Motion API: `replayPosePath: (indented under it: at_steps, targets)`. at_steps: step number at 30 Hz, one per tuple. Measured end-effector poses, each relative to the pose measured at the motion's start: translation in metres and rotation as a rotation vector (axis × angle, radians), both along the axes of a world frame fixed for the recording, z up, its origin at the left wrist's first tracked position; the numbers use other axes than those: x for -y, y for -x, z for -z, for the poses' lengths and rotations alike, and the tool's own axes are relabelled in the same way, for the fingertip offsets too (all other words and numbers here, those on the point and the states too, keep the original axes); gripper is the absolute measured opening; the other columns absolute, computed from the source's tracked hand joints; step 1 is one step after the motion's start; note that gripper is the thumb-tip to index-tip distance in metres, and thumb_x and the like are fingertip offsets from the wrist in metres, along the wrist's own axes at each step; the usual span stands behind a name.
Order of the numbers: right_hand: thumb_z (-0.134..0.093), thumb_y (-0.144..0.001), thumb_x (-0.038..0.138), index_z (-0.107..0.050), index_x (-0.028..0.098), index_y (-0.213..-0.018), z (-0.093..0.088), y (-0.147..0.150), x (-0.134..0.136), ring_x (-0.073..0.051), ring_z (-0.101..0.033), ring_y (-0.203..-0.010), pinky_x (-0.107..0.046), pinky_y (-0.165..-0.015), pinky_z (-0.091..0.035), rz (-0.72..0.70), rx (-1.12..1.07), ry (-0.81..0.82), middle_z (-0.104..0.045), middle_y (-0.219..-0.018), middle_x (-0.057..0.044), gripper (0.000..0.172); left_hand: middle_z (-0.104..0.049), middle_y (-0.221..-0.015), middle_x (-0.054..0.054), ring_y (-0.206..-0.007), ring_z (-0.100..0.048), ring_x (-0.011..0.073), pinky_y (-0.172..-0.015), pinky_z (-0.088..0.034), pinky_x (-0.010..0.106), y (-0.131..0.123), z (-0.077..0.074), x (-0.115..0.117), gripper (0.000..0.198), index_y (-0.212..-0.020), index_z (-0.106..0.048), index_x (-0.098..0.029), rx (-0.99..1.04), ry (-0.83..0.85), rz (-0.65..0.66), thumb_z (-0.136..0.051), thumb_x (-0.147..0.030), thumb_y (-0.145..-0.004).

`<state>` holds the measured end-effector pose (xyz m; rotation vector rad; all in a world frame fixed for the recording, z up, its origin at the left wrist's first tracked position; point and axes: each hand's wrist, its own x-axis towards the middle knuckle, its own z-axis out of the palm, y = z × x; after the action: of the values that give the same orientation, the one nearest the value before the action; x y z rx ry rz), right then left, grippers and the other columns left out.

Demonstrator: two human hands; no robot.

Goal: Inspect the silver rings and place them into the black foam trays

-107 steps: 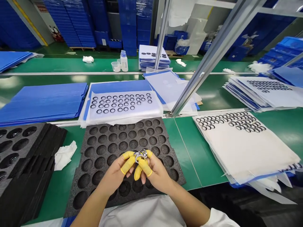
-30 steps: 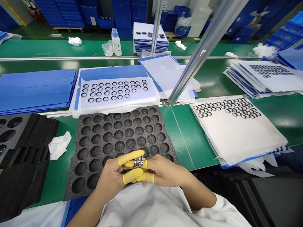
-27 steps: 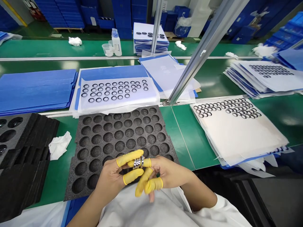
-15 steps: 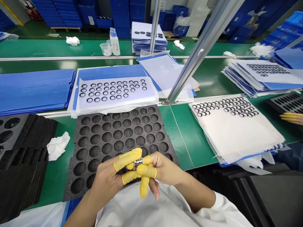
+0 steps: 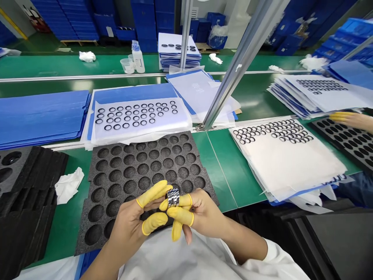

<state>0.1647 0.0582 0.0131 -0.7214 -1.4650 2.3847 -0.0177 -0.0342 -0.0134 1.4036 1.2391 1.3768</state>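
Yellow finger cots cover several fingertips on both hands. My right hand (image 5: 205, 213) pinches a short stack of shiny metal rings (image 5: 173, 197), thumb below and a finger running up to the stack. On the left side of the stack, my left hand (image 5: 131, 219) has its thumb and fingers apart; its upper fingertips are close against the rings, and whether they touch cannot be made out. Both hands are over the near part of a dark foam tray (image 5: 150, 170) with rows of round pockets. One far pocket holds a ring (image 5: 141, 147).
Beyond the tray, rings lie in rows on a white sheet (image 5: 166, 121); another ringed sheet stack (image 5: 291, 163) is at right. A metal post (image 5: 227, 81) rises between them. Foam trays (image 5: 37, 210) and crumpled tissue (image 5: 69, 186) are left. A co-worker's hand (image 5: 348, 118) is far right.
My left thumb and fingers have spread away from the rings, leaving more of the stack visible in my right hand. At far right, the co-worker's hand and tray have come further into view.
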Motion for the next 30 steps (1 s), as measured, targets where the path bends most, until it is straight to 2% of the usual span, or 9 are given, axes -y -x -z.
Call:
replayPosePath:
  at_steps: [4, 7, 10, 13, 17, 22, 26, 30]
  targets:
    - [-0.066, -0.086, 0.066, -0.079, 0.014, -0.099, 0.001, -0.002, 0.001, -0.008, -0.061, -0.045, -0.016, -0.044, -0.049, 0.001, -0.016, -0.16, -0.072, -0.067, -0.003, 0.056, -0.082, -0.11, 0.008, -0.093, -0.08, 0.0253, -0.08, -0.066, 0.028, -0.006, -0.004, 0.001, 0.052, -0.142, -0.062, -0.029, -0.002, 0.039, -0.036, -0.072, -0.032, -0.091]
    - [-0.06, -0.09, 0.068, -0.08, 0.016, -0.1, 0.006, -0.004, 0.001, -0.01, -0.064, -0.049, -0.019, -0.049, -0.053, -0.009, -0.036, -0.323, -0.074, -0.071, -0.004, 0.057, -0.082, -0.111, 0.007, -0.089, -0.08, 0.0239, -0.074, -0.066, 0.027, -0.009, -0.005, 0.001, 0.054, -0.139, -0.064, -0.028, -0.037, 0.066, -0.102, -0.078, -0.03, -0.087]
    - [-0.056, -0.094, 0.066, -0.081, 0.018, -0.101, 0.013, -0.006, 0.0, -0.012, -0.067, -0.054, -0.022, -0.056, -0.056, 0.007, -0.049, -0.506, -0.073, -0.066, -0.004, 0.055, -0.081, -0.114, 0.006, -0.085, -0.079, 0.0219, -0.07, -0.065, 0.026, -0.01, -0.005, 0.002, 0.054, -0.137, -0.066, -0.029, -0.063, 0.08, -0.114, -0.08, -0.03, -0.084]
    - [-0.053, -0.096, 0.066, -0.082, 0.019, -0.097, 0.019, -0.008, -0.002, -0.014, -0.068, -0.058, -0.022, -0.059, -0.054, 0.022, -0.046, -0.642, -0.069, -0.06, -0.004, 0.055, -0.083, -0.105, 0.004, -0.079, -0.077, 0.0195, -0.068, -0.063, 0.024, -0.009, -0.005, 0.001, 0.056, -0.136, -0.067, -0.031, -0.097, 0.068, -0.108, -0.082, -0.029, -0.082]
    - [-0.045, -0.098, 0.068, -0.081, 0.018, -0.091, 0.02, -0.007, -0.003, -0.014, -0.069, -0.059, -0.022, -0.06, -0.055, 0.013, -0.087, -0.641, -0.07, -0.06, -0.005, 0.062, -0.082, -0.086, 0.0, -0.066, -0.072, 0.0153, -0.062, -0.06, 0.021, -0.01, -0.012, -0.003, 0.054, -0.133, -0.07, -0.031, -0.146, 0.03, -0.131, -0.082, -0.027, -0.081]
    - [-0.05, -0.097, 0.065, -0.08, 0.017, -0.096, 0.017, -0.004, -0.003, -0.013, -0.069, -0.056, -0.022, -0.059, -0.055, 0.026, -0.123, -0.538, -0.07, -0.062, -0.003, 0.057, -0.07, -0.063, -0.005, -0.05, -0.057, 0.0097, -0.047, -0.051, 0.016, -0.014, -0.024, -0.009, 0.042, -0.122, -0.077, -0.03, -0.204, -0.034, -0.173, -0.082, -0.029, -0.08]
    - [-0.049, -0.097, 0.067, -0.081, 0.018, -0.09, 0.017, -0.004, -0.004, -0.013, -0.067, -0.055, -0.022, -0.059, -0.055, 0.024, -0.124, -0.572, -0.069, -0.062, -0.003, 0.058, -0.068, -0.061, -0.006, -0.05, -0.056, 0.0092, -0.049, -0.05, 0.015, -0.013, -0.025, -0.011, 0.033, -0.114, -0.08, -0.029, -0.207, -0.055, -0.154, -0.081, -0.03, -0.081]
    - [-0.049, -0.096, 0.068, -0.079, 0.019, -0.078, 0.022, -0.005, -0.007, -0.012, -0.065, -0.056, -0.023, -0.062, -0.053, 0.043, -0.084, -0.693, -0.067, -0.059, -0.003, 0.06, -0.071, -0.066, -0.003, -0.053, -0.06, 0.0112, -0.053, -0.054, 0.018, -0.01, -0.02, -0.009, 0.038, -0.119, -0.078, -0.028, -0.226, -0.068, -0.162, -0.081, -0.031, -0.081]
